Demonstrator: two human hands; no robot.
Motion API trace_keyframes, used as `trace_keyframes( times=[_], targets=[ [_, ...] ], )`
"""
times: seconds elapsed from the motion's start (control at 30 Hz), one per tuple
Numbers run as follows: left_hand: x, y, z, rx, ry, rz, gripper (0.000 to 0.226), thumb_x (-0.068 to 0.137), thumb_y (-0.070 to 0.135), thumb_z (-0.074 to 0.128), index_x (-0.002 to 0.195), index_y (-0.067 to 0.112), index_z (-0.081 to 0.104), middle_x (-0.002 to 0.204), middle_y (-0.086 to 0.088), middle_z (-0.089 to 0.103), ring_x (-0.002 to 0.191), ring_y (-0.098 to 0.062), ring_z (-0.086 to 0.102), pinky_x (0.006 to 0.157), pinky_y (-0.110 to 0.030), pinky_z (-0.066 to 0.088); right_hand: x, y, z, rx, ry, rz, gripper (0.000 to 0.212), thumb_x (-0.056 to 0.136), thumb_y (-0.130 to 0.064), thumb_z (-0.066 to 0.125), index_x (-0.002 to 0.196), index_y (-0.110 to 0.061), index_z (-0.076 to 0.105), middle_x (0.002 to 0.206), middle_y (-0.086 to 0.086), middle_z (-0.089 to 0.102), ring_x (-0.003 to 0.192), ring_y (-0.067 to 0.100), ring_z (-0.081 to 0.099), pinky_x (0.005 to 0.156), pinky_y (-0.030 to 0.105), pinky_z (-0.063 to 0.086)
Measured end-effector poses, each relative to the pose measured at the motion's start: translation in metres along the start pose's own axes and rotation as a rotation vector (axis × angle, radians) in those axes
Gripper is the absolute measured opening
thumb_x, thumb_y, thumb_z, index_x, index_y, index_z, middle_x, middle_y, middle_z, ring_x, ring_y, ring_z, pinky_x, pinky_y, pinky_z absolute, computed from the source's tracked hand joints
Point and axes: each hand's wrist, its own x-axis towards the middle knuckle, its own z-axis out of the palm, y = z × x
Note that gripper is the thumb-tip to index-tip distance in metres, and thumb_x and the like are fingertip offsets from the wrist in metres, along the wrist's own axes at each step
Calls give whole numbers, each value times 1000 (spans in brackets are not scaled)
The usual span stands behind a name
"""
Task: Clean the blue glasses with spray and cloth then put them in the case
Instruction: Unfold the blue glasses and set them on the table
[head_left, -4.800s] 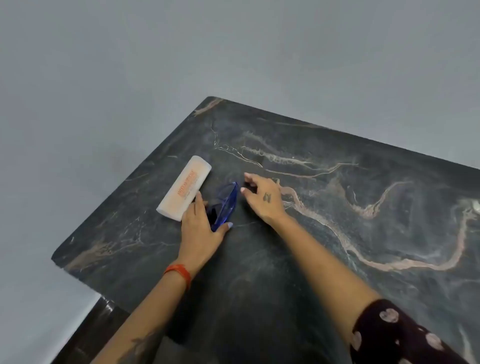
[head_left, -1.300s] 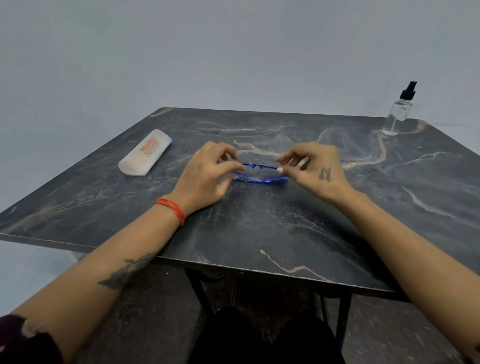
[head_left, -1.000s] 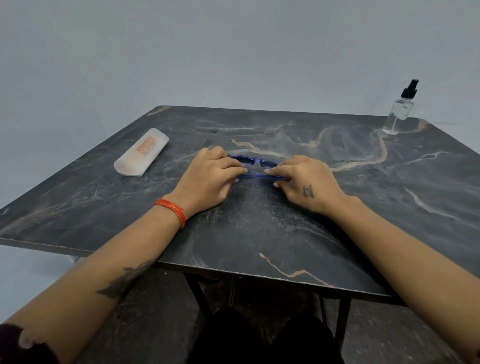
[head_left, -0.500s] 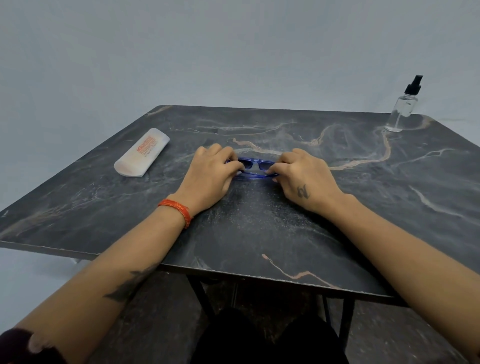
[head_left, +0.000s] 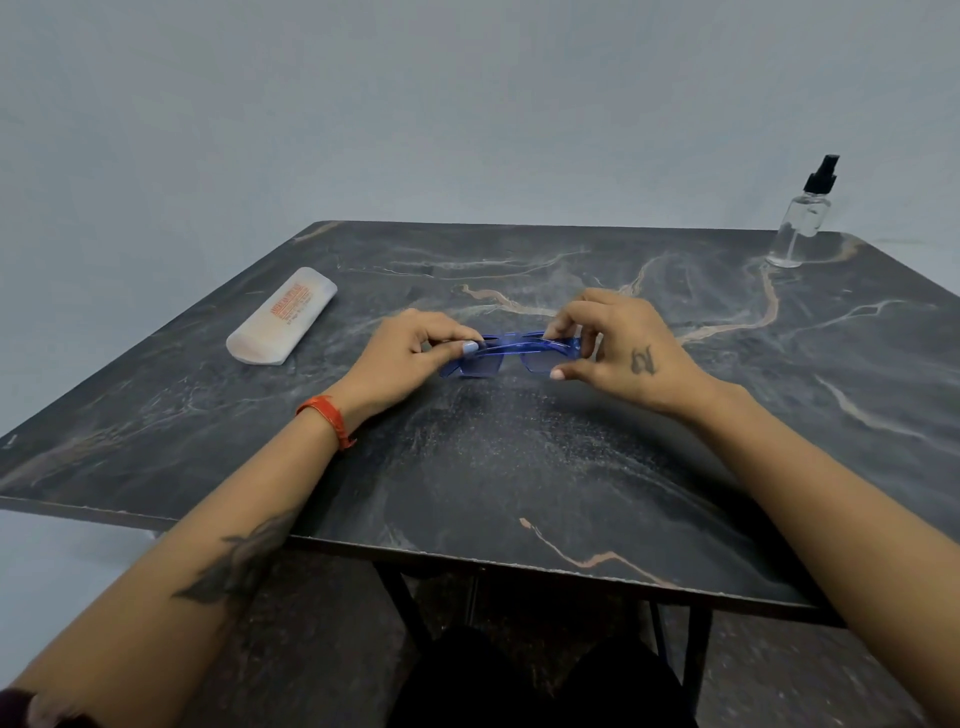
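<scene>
Two hands pinch blue glasses (head_left: 511, 353): left hand (head_left: 410, 358) curled at one end, right hand (head_left: 623, 348) at other.

Orange wristband (head_left: 328, 419), tattooed forearm (head_left: 234, 564) (dark sleeve)

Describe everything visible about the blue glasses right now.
The blue glasses have a translucent, plastic-looking blue frame with tinted lenses. They are held near the middle of the dark marble-patterned table, lenses tipped down toward the person. The left hand pinches one end and the right hand pinches the other. Whether they touch the tabletop cannot be told. The temples appear folded behind the front. No cloth is on them.
</scene>
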Motion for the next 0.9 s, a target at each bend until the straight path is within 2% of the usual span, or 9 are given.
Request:
trace_keyframes(
  times=[0.07,0.13,0.23,0.3,0.43,0.63,0.77,0.9],
  targets=[
    [0,2,-1,-125,-51,-72,15,87,10,60,97,18,70,83,14,67,74,10,58,69,-4,37,0,1,-2,63,6,17,22,65,-15,82,82,-19,67,82,-3,60,57,6,51,59,9,38],
    [-1,4,-1,-253,-70,-147,16,88,9,59,100,14,69,80,17,69,76,9,60,71,-5,39,0,1,-4,170,36,60,18,69,-14,80,75,-24,65,78,-5,63,58,8,50,56,7,37],
    [-2,7,-1,-413,-57,-225,16,89,9,57,100,11,69,83,16,71,84,6,62,78,-8,42,-1,0,-7,377,80,189,21,71,-11,78,72,-26,64,72,-11,62,55,1,48,53,7,39],
    [-3,7,-1,-492,-33,-260,14,89,14,57,95,16,70,84,13,73,86,3,63,79,-12,44,-2,0,-6,496,94,246,18,74,-9,76,75,-23,65,69,-8,62,53,0,50,50,9,42],
    [-1,6,-3,-575,67,-332,15,90,19,55,89,23,69,77,13,71,73,5,58,70,-24,37,-2,1,-3,614,137,281,10,79,-9,71,79,-16,64,71,5,63,56,5,55,48,17,47],
    [0,7,-4,-681,129,-345,12,90,21,56,88,17,67,79,7,67,77,-5,52,66,-22,37,-2,5,1,623,204,334,12,83,-10,68,78,-18,61,71,7,60,59,14,55,51,25,49],
    [1,8,-4,-626,178,-360,4,87,21,61,87,19,64,74,11,69,76,-2,58,71,-23,41,-2,3,2,609,214,347,10,84,-11,67,79,-16,60,72,7,60,59,12,56,51,22,50],
    [1,8,-4,-606,203,-354,3,86,20,61,87,20,64,76,12,70,81,0,63,73,-21,48,-2,3,1,570,220,360,10,84,-13,66,78,-17,60,78,11,64,68,12,59,55,22,50]
  ],
)
